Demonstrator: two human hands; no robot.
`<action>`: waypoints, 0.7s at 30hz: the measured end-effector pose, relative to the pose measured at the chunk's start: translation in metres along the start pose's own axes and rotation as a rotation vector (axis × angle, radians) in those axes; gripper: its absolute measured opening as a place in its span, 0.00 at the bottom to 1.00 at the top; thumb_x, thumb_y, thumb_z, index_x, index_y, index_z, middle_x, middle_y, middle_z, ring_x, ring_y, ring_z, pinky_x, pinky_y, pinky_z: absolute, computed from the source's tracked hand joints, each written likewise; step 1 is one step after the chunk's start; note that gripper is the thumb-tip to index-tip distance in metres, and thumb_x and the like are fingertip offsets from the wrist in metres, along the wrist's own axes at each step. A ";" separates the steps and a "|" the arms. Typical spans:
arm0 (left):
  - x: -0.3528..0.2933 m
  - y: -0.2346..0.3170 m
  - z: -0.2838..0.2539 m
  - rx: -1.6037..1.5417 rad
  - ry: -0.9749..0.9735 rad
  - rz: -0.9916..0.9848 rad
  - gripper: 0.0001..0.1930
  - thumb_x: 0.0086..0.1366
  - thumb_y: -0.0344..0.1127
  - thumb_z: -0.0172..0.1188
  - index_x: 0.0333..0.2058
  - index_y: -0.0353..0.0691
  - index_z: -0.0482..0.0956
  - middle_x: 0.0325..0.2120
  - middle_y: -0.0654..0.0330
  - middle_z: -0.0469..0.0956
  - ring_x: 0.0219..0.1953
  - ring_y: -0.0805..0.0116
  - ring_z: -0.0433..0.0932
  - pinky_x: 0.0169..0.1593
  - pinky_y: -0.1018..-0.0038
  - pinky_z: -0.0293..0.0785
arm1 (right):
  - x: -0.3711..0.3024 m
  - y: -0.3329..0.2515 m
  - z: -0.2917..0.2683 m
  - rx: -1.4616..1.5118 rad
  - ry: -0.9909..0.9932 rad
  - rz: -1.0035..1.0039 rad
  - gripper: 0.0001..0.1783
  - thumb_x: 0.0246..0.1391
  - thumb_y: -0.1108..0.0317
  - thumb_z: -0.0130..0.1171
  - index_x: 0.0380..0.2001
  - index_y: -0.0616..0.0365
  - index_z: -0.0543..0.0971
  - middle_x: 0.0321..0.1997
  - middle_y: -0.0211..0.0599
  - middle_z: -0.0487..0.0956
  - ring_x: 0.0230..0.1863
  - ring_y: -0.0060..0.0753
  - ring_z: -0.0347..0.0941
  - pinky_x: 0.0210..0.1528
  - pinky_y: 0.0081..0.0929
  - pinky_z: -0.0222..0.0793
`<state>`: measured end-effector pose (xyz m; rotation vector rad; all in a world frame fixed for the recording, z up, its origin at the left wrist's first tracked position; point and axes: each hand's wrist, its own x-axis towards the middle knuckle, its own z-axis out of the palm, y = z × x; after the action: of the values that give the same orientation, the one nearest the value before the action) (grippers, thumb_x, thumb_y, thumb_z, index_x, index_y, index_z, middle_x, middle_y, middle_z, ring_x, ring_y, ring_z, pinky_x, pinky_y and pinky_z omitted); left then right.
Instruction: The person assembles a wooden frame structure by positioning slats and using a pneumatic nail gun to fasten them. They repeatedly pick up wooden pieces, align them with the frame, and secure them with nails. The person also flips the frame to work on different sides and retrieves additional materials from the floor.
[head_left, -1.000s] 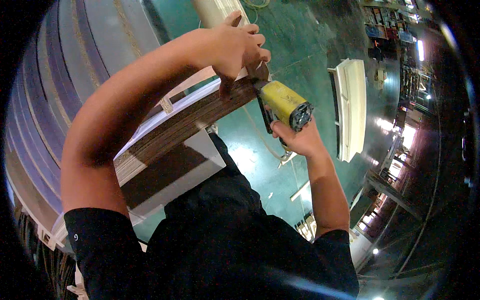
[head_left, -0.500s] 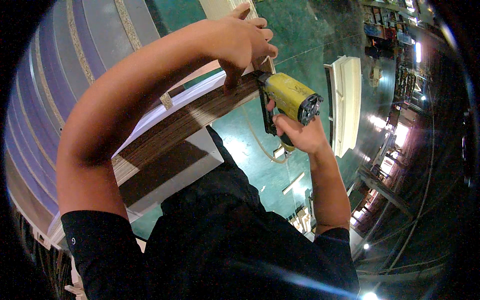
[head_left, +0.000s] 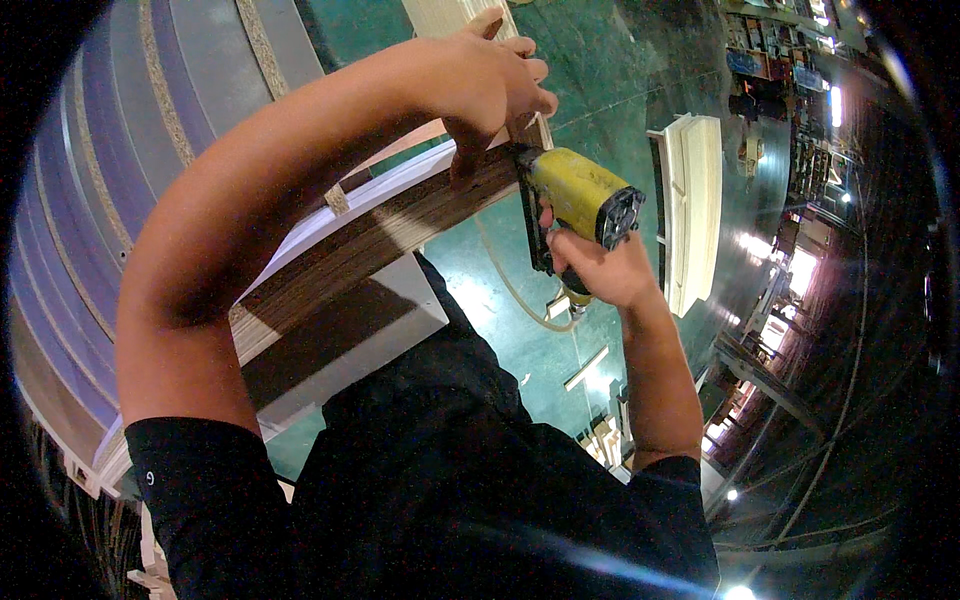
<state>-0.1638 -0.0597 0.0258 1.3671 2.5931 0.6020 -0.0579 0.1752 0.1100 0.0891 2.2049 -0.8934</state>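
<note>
The right hand (head_left: 598, 268) grips the yellow nailer (head_left: 580, 200), its nose touching the end of the dark board (head_left: 390, 235); the board's long axis runs down-left from there — the left hand (head_left: 490, 85) clamps that same end, fingers closed over it.

Yellow nail gun (head_left: 578, 200) — against dark board (head_left: 380, 240)

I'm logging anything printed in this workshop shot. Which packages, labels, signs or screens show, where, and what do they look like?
Shelved goods: far top right, small multicoloured shapes, too blurred to identify.
Nail gun: in the right hand, yellow and black; no label discernible.
No screens or signs visible.
</note>
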 end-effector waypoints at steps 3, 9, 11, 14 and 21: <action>0.002 -0.002 0.007 0.008 0.023 -0.009 0.45 0.32 0.36 0.73 0.58 0.57 0.73 0.51 0.64 0.73 0.65 0.57 0.64 0.63 0.38 0.55 | -0.001 0.007 0.001 0.018 0.025 -0.040 0.17 0.56 0.72 0.60 0.49 0.61 0.77 0.34 0.31 0.80 0.26 0.22 0.76 0.30 0.25 0.74; 0.007 -0.010 0.026 0.094 0.048 -0.044 0.46 0.33 0.34 0.73 0.58 0.62 0.71 0.53 0.65 0.72 0.67 0.58 0.63 0.65 0.33 0.51 | -0.004 0.007 0.001 -0.008 0.019 -0.046 0.18 0.57 0.75 0.59 0.52 0.60 0.76 0.39 0.31 0.80 0.28 0.21 0.75 0.32 0.24 0.74; 0.008 0.006 0.003 0.080 -0.115 -0.108 0.45 0.35 0.31 0.72 0.58 0.63 0.71 0.54 0.65 0.72 0.67 0.58 0.62 0.66 0.32 0.49 | -0.004 0.008 0.002 -0.022 0.015 -0.042 0.19 0.57 0.75 0.59 0.52 0.60 0.76 0.40 0.31 0.80 0.28 0.21 0.75 0.32 0.24 0.74; 0.009 0.007 0.001 0.087 -0.129 -0.126 0.44 0.36 0.29 0.71 0.58 0.64 0.70 0.54 0.65 0.72 0.68 0.58 0.61 0.67 0.30 0.48 | -0.003 0.012 0.007 0.094 0.088 -0.057 0.18 0.53 0.71 0.64 0.48 0.58 0.80 0.34 0.32 0.84 0.25 0.23 0.79 0.29 0.27 0.77; 0.010 0.003 0.011 0.114 -0.075 -0.127 0.45 0.36 0.30 0.73 0.58 0.64 0.71 0.55 0.66 0.71 0.69 0.58 0.60 0.67 0.31 0.47 | -0.001 0.007 0.007 0.040 0.057 -0.086 0.18 0.56 0.74 0.61 0.51 0.60 0.77 0.37 0.29 0.80 0.26 0.20 0.73 0.30 0.23 0.72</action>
<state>-0.1637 -0.0472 0.0174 1.2184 2.6649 0.3821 -0.0505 0.1762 0.1037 0.0391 2.2588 -0.9936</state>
